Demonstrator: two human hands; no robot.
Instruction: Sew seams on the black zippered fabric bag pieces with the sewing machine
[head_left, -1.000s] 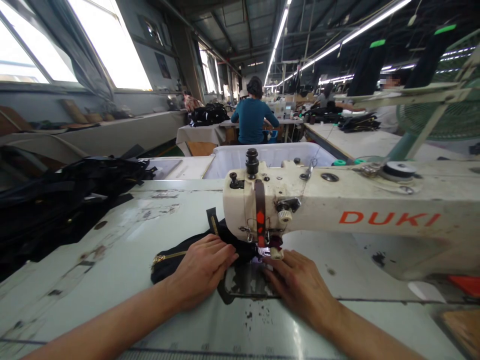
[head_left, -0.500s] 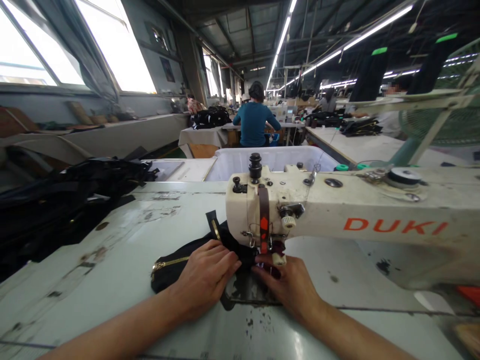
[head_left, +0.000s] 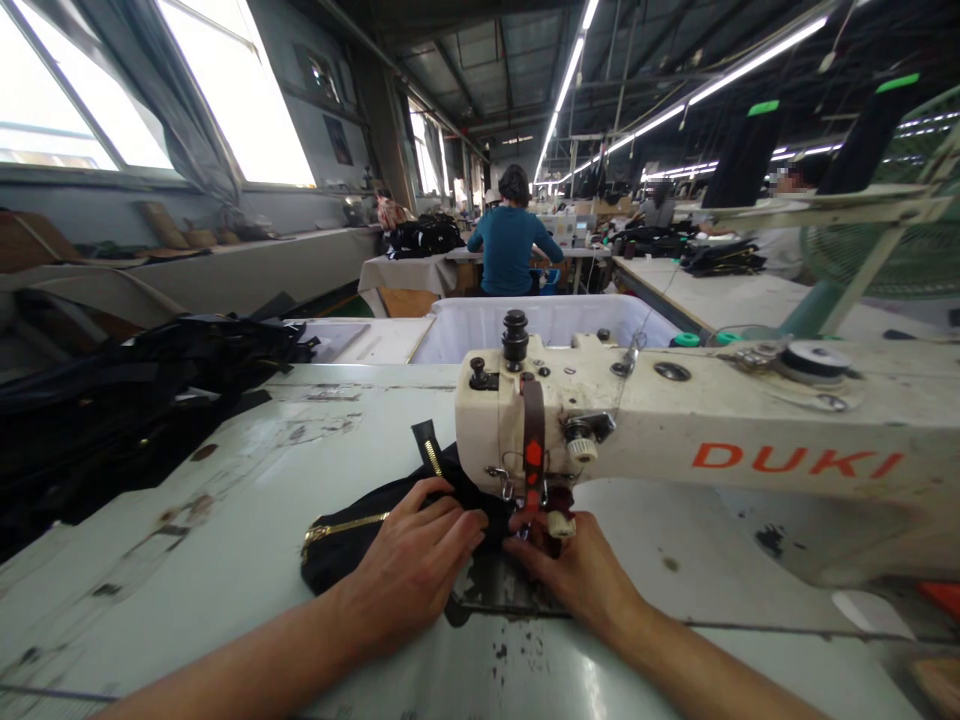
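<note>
Right grip (head_left: pixel 581 575) has edged nearer left grip (head_left: pixel 415 557), hold unclear; the latter, unclenched, presses zippered fabric (head_left: pixel 341 557) beneath; we judge sewing unfinished, extent hidden.

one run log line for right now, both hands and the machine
left hand: on black zippered fabric | right hand: partly beneath sewing machine head | dark fabric pile: left side of table

Left hand (head_left: pixel 420 550) palm down — fingers (head_left: pixel 459 528) bent, right hand (head_left: pixel 581 570) just beside, forearms (head_left: pixel 262 645) angled inward
</note>
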